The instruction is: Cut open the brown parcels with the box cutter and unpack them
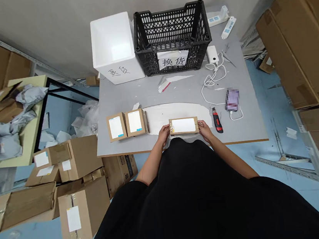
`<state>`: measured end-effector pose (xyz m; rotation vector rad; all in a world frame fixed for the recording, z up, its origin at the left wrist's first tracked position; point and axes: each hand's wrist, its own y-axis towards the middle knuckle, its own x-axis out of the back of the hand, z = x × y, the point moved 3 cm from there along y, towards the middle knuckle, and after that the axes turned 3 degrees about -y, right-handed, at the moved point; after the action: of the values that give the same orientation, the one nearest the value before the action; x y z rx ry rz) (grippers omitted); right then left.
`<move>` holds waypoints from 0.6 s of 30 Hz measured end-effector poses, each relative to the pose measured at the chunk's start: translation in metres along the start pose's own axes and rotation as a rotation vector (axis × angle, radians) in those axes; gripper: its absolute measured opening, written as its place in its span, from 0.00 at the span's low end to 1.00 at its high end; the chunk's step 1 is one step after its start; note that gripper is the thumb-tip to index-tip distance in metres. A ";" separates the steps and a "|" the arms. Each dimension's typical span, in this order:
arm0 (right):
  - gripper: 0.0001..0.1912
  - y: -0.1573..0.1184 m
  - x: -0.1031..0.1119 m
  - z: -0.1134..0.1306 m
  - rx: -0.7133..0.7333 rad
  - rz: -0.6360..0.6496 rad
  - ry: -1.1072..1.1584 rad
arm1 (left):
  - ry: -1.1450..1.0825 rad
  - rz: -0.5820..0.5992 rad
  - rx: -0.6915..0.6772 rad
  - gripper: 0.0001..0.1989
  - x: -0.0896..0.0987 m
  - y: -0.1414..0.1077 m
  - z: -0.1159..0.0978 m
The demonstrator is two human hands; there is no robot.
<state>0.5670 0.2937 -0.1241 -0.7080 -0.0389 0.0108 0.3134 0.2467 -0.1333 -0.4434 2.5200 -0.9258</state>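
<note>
A small brown cardboard box (184,132) with a white label (183,125) on top lies at the front of the grey table, partly over a white sheet (159,115). At its left end, my left hand (164,133) is closed on the box. My right hand (205,129) grips the opposite end, so the box sits between both hands. A red and black utility knife (217,121) lies just right of my right hand. To the left stand two labelled cardboard boxes (116,127), side by side.
At the table's back stand a white bin (100,41) and a black plastic crate (173,45). A phone (232,99) with a white cable lies right. Stacked cartons (88,205) and a side table with grey parcels (28,93) are left; large cartons (301,40) rise right.
</note>
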 end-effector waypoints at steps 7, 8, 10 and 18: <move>0.18 -0.001 -0.002 -0.004 -0.019 -0.053 -0.039 | 0.026 -0.046 -0.002 0.14 0.002 -0.004 0.006; 0.18 0.000 -0.002 -0.003 -0.029 -0.056 -0.039 | 0.034 -0.054 0.000 0.14 0.002 -0.004 0.007; 0.16 0.002 0.000 -0.003 -0.056 -0.062 -0.033 | 0.059 -0.064 0.008 0.13 0.004 -0.002 0.007; 0.06 0.009 0.004 -0.001 -0.221 -0.072 -0.066 | 0.148 -0.081 0.100 0.12 0.008 0.006 0.006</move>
<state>0.5707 0.3002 -0.1304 -0.9268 -0.1303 -0.0394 0.3083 0.2443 -0.1432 -0.4641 2.5889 -1.1484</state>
